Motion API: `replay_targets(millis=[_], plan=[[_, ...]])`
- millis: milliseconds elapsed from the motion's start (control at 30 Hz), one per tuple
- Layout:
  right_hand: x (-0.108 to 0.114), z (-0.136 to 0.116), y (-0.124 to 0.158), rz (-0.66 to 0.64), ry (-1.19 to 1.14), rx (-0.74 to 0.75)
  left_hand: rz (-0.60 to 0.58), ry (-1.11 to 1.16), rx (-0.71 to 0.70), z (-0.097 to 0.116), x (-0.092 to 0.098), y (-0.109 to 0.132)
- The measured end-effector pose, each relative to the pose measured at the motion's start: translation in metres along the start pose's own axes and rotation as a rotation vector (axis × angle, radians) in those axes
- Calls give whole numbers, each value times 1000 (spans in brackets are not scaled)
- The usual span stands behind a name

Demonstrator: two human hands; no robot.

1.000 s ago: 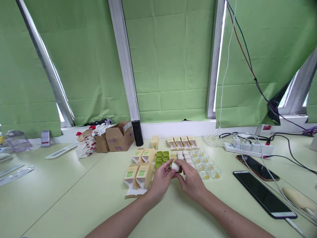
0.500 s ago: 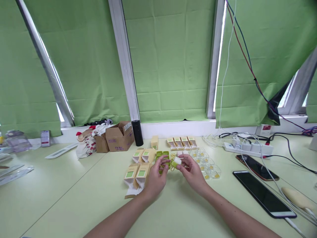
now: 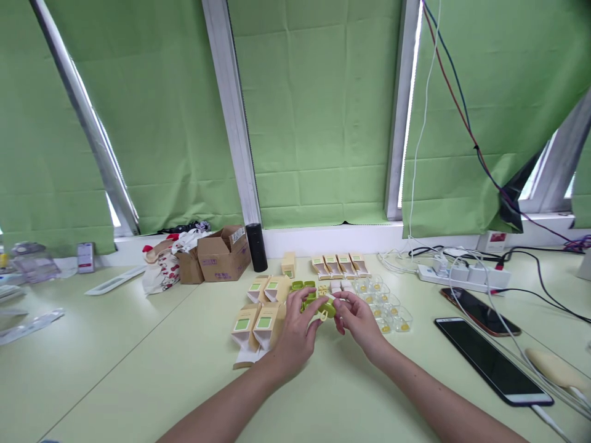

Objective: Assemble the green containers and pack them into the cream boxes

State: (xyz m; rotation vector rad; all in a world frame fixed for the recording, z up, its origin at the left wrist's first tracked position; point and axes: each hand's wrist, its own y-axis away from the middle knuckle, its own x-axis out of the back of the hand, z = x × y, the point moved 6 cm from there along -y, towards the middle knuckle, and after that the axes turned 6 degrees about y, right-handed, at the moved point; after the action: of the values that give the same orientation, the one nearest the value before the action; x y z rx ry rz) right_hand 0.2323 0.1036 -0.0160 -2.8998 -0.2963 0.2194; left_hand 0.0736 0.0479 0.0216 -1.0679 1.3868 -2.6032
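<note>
Between my two hands is a small green plastic case (image 3: 328, 306) with a pale yellow loop hanging at its lower edge. My left hand (image 3: 295, 326) pinches it from the left with thumb and fingers. The fingertips of my right hand (image 3: 357, 320) grip its right end. Just behind my left hand lie several green cases (image 3: 302, 287) in a group, partly covered by the fingers. Small pale yellow pieces (image 3: 322, 289) and white blocks (image 3: 340, 285) sit beyond the held case. To the right stand rows of clear plastic cups (image 3: 382, 303) with yellow spots inside.
Open cream cartons (image 3: 264, 321) stand left of my hands. More cartons (image 3: 339, 266) and one closed box (image 3: 289, 264) are farther back, near a black cylinder (image 3: 257, 247) and a cardboard box (image 3: 224, 255). Phones (image 3: 492, 360), cables and a power strip (image 3: 464, 275) lie right.
My left fingers have moved right onto the green case. The white piece that showed at the case is out of sight, and the case has turned with its loop toward me.
</note>
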Motion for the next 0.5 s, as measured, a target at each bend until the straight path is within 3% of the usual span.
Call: replay_targets(millis=[333, 500], plan=[[-5, -9, 5, -62, -34, -8, 6, 101, 24, -9, -3, 0], [-5, -10, 6, -100, 16, 35, 47, 253, 230, -19, -2, -1]])
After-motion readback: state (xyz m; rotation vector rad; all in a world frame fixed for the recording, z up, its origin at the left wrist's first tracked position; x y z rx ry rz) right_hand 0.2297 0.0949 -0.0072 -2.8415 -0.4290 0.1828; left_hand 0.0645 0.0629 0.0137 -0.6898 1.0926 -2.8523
